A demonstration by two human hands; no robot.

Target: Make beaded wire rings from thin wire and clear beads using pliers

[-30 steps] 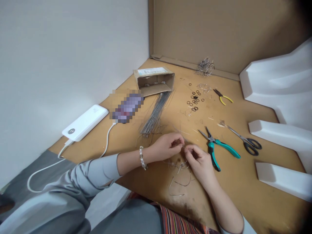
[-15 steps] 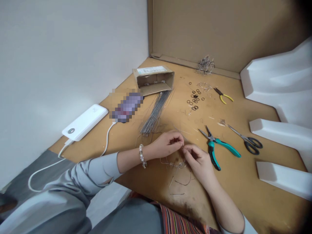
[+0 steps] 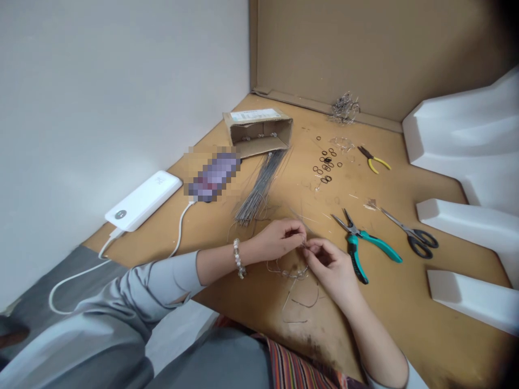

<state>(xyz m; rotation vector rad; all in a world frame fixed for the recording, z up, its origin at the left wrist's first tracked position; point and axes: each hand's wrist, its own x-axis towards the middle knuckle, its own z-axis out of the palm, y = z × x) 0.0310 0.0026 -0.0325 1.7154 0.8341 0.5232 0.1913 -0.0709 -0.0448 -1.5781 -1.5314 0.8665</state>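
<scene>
My left hand (image 3: pixel 279 239) and my right hand (image 3: pixel 330 265) meet fingertip to fingertip above the cardboard work surface (image 3: pixel 405 308). Both pinch a thin wire strung with small clear beads (image 3: pixel 290 272), which loops down between them. A beaded bracelet (image 3: pixel 238 258) circles my left wrist. Bent wire offcuts (image 3: pixel 302 305) lie just below my hands. A bundle of straight wires (image 3: pixel 259 188) lies beyond my left hand. Green-handled pliers (image 3: pixel 359 243) rest right of my right hand.
Scissors (image 3: pixel 413 233), yellow-handled pliers (image 3: pixel 375 159), small dark rings (image 3: pixel 325 165), a tangle of wire pieces (image 3: pixel 344 108) and a small open cardboard box (image 3: pixel 258 131) lie farther back. A white power bank (image 3: pixel 142 201) with cable and a phone (image 3: pixel 211 175) sit left. White foam blocks (image 3: pixel 466 156) line the right.
My hands stay together on the beaded wire, fingers shifting only slightly. The view has drifted a little.
</scene>
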